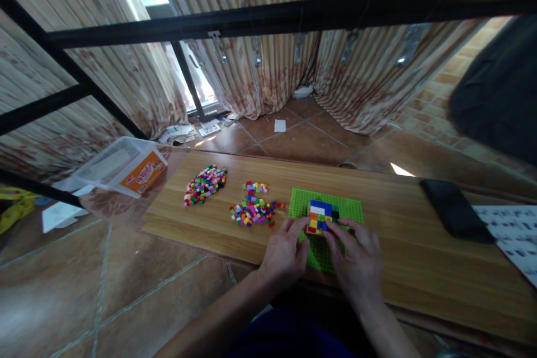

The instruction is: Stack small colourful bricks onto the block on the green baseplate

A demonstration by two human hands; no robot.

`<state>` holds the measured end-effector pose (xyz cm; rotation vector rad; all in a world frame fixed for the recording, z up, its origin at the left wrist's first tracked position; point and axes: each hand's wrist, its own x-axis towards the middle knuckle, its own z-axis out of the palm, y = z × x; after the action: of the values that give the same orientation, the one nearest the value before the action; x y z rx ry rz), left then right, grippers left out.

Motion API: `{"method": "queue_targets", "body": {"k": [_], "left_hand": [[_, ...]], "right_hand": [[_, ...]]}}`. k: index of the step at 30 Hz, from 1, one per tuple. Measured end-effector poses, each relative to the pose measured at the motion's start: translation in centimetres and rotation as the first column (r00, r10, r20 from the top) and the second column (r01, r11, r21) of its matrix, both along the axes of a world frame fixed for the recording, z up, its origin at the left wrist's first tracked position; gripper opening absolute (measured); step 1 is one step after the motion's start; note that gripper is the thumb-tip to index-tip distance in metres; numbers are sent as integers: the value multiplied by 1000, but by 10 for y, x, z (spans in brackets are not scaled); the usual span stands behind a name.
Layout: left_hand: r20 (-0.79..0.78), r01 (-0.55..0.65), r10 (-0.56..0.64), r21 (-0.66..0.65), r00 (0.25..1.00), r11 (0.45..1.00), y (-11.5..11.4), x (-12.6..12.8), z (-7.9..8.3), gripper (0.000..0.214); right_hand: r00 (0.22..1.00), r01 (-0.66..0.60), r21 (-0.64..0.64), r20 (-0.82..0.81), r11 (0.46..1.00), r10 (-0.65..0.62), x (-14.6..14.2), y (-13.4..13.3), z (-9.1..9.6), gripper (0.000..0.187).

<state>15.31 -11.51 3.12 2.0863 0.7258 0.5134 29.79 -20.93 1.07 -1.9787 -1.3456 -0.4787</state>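
Note:
A green studded baseplate (300, 198) lies on the wooden table before me. On it stands a small block built of toy bricks (321, 210), with blue, white, orange, yellow and red pieces on top. My left hand (285, 251) is closed against the block's left side, thumb and index finger at its near corner. From the right, my right hand (356, 257) has its fingers bent onto the block's near right edge, by some blue bricks. Whether a loose brick is between those fingertips is hidden. Dark green bricks (335, 212) show at the block's right side.
Loose bricks form a pile (251, 212) left of the baseplate and another pile (205, 184) farther left. A clear plastic box (121, 165) with an orange label stands beyond the table's left end. Rightward lie a black phone (455, 210) and a printed sheet (512, 235). A black bar (268, 21) crosses ahead.

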Motion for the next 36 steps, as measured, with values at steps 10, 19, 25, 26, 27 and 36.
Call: {"method": "queue_targets", "body": {"k": [10,19,25,26,27,36], "left_hand": [[-120,109,-80,259,990,960,-4,3,-12,51],[-336,231,-82,432,938,872,-3,8,-6,57],[-385,260,-61,488,921,833,-4,7,-6,51],[-396,266,-59,492,917,829,-4,7,-6,50],[-407,272,-55,498,912,824,-4,8,-6,50],[-419,244,44,608,907,755,-9,15,-10,46]], "right_hand": [[996,44,-38,80,998,-41,-1,0,-7,21],[997,46,-50,70,998,-42,-3,-2,-9,22],[998,48,-22,41,999,-47,-9,-11,-7,21],[998,48,-28,44,998,-47,-10,-12,-7,21],[998,45,-39,48,998,-43,-11,-12,-7,21],[997,48,-85,71,995,-42,-15,-8,-8,22]]}}
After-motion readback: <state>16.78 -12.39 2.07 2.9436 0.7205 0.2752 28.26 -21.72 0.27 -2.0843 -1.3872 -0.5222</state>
